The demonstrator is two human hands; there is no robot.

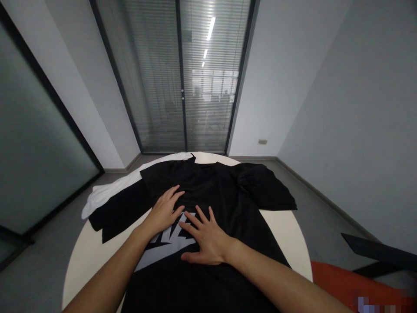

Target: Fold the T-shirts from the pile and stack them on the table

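Left hand: flat, fingers spread, on the black T-shirt.
Right hand: flat, palm down on its white logo print, lettering unreadable.
T-shirt: spread across round white counter.

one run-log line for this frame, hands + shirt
left hand: flat on black T-shirt | right hand: flat on its white print | shirt: spread on round table | white garment: beneath, left
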